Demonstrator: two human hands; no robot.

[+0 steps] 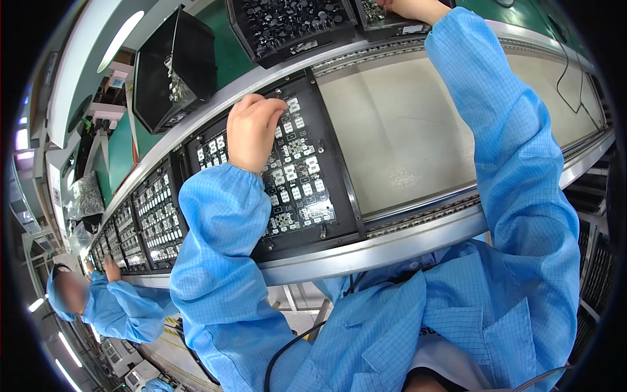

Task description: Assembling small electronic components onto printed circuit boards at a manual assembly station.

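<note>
My left hand (252,134) is over a circuit board (300,173) covered with small white and silver parts. The board lies in a black frame (343,196) on the conveyor. Its fingers are bent and pinched together at the board's far edge; whatever is between the fingertips is hidden. My right hand (418,9) reaches into a black bin (392,29) of small metallic parts at the top edge of the view. Those fingers are curled together and partly cut off, so their contents cannot be made out.
Another black bin (258,49) holds dark round parts, and a tilted one (153,72) stands farther left. More framed boards (160,219) line the conveyor, where a co-worker in blue (124,304) works. Metal conveyor rails (418,228) border a pale surface (405,130).
</note>
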